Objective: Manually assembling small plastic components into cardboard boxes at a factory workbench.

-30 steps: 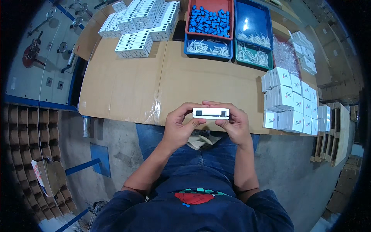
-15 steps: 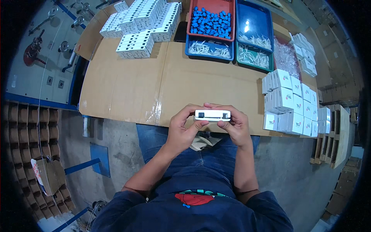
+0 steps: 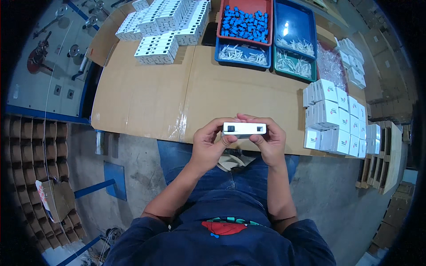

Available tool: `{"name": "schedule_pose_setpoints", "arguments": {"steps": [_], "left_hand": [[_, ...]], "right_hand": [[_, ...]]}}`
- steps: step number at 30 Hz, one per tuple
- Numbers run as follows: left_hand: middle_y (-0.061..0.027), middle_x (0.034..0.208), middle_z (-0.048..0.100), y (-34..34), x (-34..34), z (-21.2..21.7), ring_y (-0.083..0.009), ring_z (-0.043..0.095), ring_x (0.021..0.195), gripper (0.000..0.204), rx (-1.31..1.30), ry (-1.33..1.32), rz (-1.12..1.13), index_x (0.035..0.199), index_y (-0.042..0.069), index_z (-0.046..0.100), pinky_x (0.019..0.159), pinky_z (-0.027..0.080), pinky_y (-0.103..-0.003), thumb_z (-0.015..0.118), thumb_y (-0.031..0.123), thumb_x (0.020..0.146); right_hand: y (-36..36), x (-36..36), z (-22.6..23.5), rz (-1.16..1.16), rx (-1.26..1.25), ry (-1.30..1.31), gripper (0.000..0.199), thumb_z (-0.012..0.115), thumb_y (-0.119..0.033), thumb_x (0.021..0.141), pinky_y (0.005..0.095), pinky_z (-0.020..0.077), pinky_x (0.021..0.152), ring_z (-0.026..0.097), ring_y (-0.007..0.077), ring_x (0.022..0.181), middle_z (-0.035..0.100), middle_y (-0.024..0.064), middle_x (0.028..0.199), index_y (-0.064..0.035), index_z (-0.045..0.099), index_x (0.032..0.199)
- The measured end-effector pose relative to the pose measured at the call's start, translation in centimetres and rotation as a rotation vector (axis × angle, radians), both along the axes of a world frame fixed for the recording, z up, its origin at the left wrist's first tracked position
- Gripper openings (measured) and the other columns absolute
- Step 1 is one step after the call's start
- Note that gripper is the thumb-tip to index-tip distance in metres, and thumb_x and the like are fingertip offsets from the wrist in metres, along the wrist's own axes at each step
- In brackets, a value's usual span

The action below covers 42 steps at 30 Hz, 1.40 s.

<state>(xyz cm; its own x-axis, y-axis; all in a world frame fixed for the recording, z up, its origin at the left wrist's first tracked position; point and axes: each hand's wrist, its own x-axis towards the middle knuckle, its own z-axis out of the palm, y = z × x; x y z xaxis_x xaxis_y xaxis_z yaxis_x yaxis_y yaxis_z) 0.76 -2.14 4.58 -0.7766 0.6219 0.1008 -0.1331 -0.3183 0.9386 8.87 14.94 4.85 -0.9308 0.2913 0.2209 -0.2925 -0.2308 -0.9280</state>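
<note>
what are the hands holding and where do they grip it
A white oblong part, held level by its two ends: left hand on the left end, right hand on the right.

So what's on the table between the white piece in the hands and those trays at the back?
Nothing: the head view shows only bare cardboard table top between the white part and the blue tray.

Bright even light, fisheye-bent edges

Two hands, the left hand (image 3: 211, 144) and the right hand (image 3: 268, 142), are gripping one white rectangular block (image 3: 244, 128). Four trays are sitting at twelve to one o'clock: one red tray (image 3: 266, 13), two blue trays (image 3: 242, 63) (image 3: 296, 20) and one green tray (image 3: 295, 74). The small white boxes (image 3: 337, 117) at three o'clock are lying too densely stacked to count.
</note>
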Motion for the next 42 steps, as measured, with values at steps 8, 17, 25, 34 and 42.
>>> {"name": "schedule_pose_setpoints", "arguments": {"steps": [8,17,25,34,42], "left_hand": [[-0.0053,0.111,0.070,-0.1,0.4,0.2,-0.0111,0.062,0.105,0.034,-0.004,0.005,0.018,0.124,-0.001,0.065,0.094,0.049,-0.027,0.075,0.005,0.092],[-0.0043,0.109,0.070,0.2,-0.4,0.0,-0.0105,0.062,0.102,0.030,-0.038,0.010,0.042,0.121,-0.001,0.066,0.091,0.049,-0.027,0.074,0.005,0.093],[-0.0070,0.121,0.068,0.2,-0.7,0.1,-0.0137,0.063,0.113,0.036,-0.035,-0.026,-0.043,0.128,0.000,0.061,0.101,0.049,-0.030,0.073,0.006,0.095],[-0.0099,0.128,0.066,1.4,-1.5,1.0,-0.0145,0.064,0.115,0.039,-0.087,-0.088,-0.021,0.136,0.001,0.056,0.098,0.053,-0.030,0.068,0.008,0.099],[-0.0109,0.138,0.059,1.8,0.7,1.3,-0.0181,0.062,0.119,0.039,-0.074,-0.166,0.050,0.141,0.004,0.052,0.094,0.053,-0.031,0.056,0.024,0.107]], "right_hand": [[-0.2,0.3,-0.2,0.001,0.020,0.037,0.032,0.075,-0.009,0.092,0.0404,0.0530,0.104,0.064,0.0322,0.123,0.067,0.0275,0.128,0.0042,0.064,0.119],[-0.4,-0.1,-0.3,-0.046,0.055,-0.010,0.031,0.074,-0.011,0.093,0.0396,0.0533,0.103,0.066,0.0291,0.120,0.068,0.0257,0.127,0.0052,0.064,0.118],[-0.5,-0.2,-1.8,-0.116,0.032,-0.042,0.033,0.074,-0.014,0.095,0.0344,0.0527,0.099,0.067,0.0219,0.114,0.071,0.0191,0.124,0.0039,0.065,0.120],[-0.6,-1.0,-0.4,-0.320,-0.031,-0.127,0.054,0.075,-0.018,0.094,0.0335,0.0482,0.103,0.062,0.0209,0.121,0.063,0.0173,0.137,-0.0003,0.052,0.140],[-3.3,-0.4,-0.9,-0.260,0.426,-0.179,0.079,0.072,-0.002,0.087,0.0409,0.0365,0.117,0.046,0.0300,0.142,0.044,0.0165,0.156,-0.0028,0.035,0.157]]}}
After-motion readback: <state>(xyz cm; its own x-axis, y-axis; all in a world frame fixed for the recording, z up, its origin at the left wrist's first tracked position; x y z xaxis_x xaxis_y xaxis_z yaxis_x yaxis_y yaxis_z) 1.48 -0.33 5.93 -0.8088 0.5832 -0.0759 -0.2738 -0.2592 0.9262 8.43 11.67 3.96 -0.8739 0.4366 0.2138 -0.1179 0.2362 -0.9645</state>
